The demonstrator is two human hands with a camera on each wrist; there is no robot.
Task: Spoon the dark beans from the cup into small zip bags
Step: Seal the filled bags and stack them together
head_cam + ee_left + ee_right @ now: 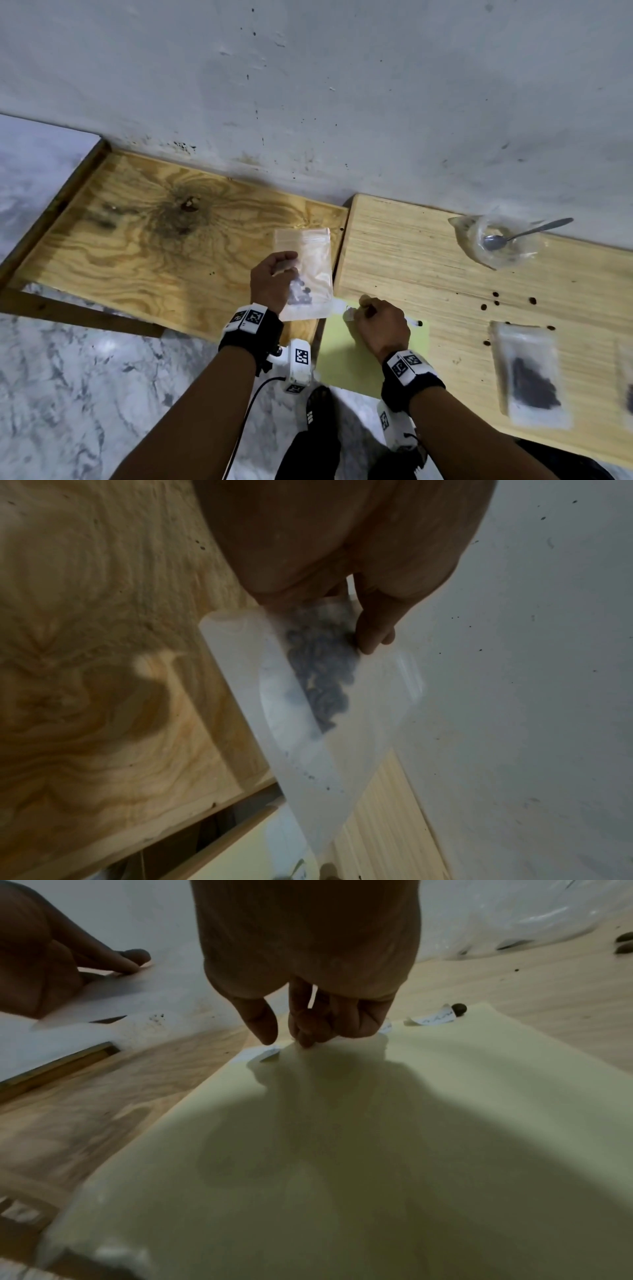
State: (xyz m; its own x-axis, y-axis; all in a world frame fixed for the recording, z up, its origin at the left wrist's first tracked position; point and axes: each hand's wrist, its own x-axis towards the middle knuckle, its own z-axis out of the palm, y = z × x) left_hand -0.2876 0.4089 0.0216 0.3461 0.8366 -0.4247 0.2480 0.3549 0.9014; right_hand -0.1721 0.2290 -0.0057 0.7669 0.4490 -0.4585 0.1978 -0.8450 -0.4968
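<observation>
My left hand [286, 265] holds a small clear zip bag [313, 270] upright above the plywood board, thumb and fingers pinching its side [342, 610]. A few dark beans [322, 674] sit inside the bag. My right hand [363, 308] is over the far edge of a pale yellow sheet [342, 359], its curled fingertips [308, 1039] pinching at a small white label [270, 1051]. The clear plastic cup [496, 240] stands far right near the wall with the metal spoon [524, 233] in it.
A filled zip bag [531, 377] lies at the right on the lighter board, another at the frame's edge [628, 394]. Loose beans [496, 303] are scattered between cup and bags. More labels [435, 1018] lie on the sheet's far edge. Marble floor is below left.
</observation>
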